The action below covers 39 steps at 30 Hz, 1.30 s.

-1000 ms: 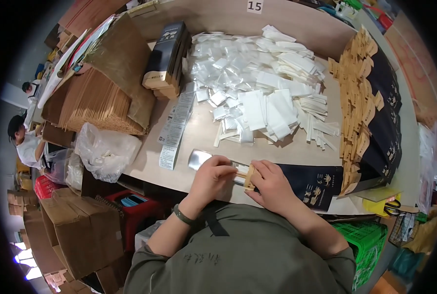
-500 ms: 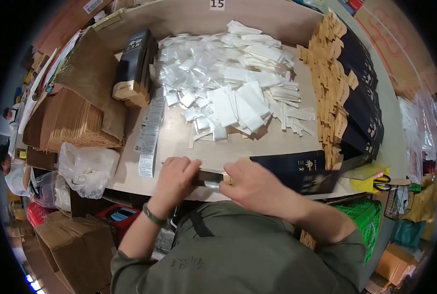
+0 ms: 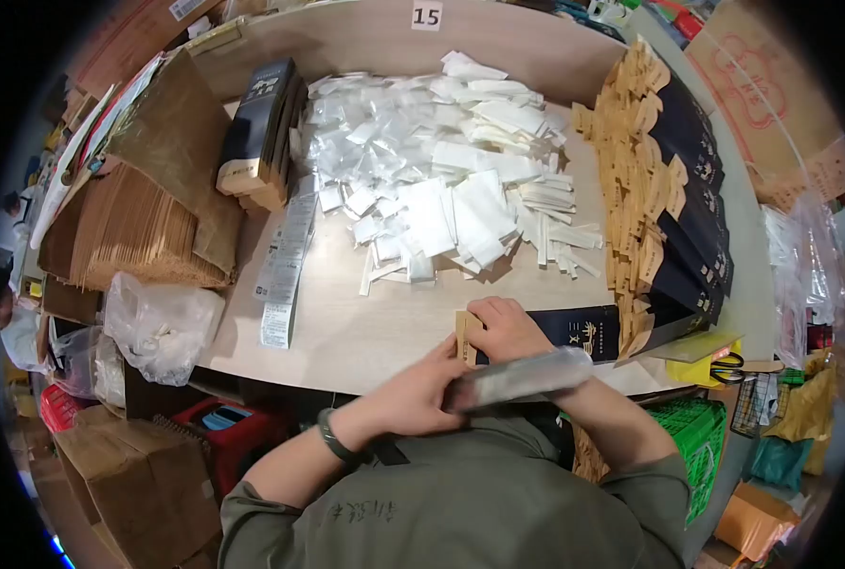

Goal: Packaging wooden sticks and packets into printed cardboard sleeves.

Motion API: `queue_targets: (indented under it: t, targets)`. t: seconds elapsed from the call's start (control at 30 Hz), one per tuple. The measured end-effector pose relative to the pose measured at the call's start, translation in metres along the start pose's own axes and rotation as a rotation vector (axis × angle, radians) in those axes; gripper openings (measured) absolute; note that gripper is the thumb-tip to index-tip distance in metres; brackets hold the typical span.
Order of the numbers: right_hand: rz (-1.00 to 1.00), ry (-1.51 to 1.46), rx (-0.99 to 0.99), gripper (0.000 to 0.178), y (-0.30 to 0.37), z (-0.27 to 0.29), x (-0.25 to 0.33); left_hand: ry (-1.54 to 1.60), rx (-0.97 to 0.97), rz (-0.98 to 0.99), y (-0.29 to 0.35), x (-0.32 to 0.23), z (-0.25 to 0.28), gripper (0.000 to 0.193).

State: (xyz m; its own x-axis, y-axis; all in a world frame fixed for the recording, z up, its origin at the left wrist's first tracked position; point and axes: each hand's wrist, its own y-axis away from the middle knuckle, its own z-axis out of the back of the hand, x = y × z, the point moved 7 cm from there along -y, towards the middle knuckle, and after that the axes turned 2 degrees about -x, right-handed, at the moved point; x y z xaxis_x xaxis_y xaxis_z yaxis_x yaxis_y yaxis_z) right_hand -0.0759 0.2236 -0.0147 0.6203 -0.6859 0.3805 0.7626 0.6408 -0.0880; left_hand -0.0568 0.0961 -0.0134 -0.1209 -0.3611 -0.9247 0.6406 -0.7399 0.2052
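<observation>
Head view: you seem to be handling a blurred clear packet (image 3: 536, 376) and a dark sleeve (image 3: 574, 327) at the table's (image 3: 346, 353) front edge; the next move likely calls for steadying the sleeve. Your left hand (image 3: 425, 392) grasps the packet's left end; your right hand (image 3: 509, 330), fingers curled, grasps the sleeve.

Near left, below bench (image 3: 356, 332): brown box (image 3: 138, 484); red plastic item (image 3: 240, 444), blue object (image 3: 223, 417) in or on it, unclear. Right: black scissors (image 3: 728, 368) beside yellow holder (image 3: 690, 371); near right, green crate (image 3: 695, 446), teal bag (image 3: 781, 463), orange box (image 3: 756, 520).
</observation>
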Motion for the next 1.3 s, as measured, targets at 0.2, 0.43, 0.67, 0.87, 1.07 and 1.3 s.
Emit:
queue_targets:
  t: [0.2,0.43,0.67,0.87,1.07,1.3]
  targets:
    - [-0.435,-0.074,-0.025,0.031,-0.005,-0.007,0.006,-0.561,-0.685,0.265,0.065,0.054,0.070,0.050]
    - [-0.580,-0.183,-0.122,0.023,-0.012,-0.030,-0.010,-0.608,-0.394,0.271,0.073,0.050,0.065,0.076]
    - [-0.575,-0.330,-0.260,0.016,-0.029,-0.014,0.004,-0.724,-0.293,-0.184,0.015,0.004,0.052,0.093]
    - [-0.873,0.042,-0.397,0.037,0.009,0.044,-0.137,-0.702,-0.287,-0.331,-0.039,-0.016,-0.004,0.091]
    - [-0.849,0.066,-0.492,0.026,0.028,0.026,-0.145,-0.566,-0.454,-0.311,-0.020,0.000,0.051,0.073]
    - [-0.721,-0.300,-0.538,0.017,-0.034,0.051,-0.081,-0.649,-0.656,-0.114,-0.029,0.049,0.179,0.017]
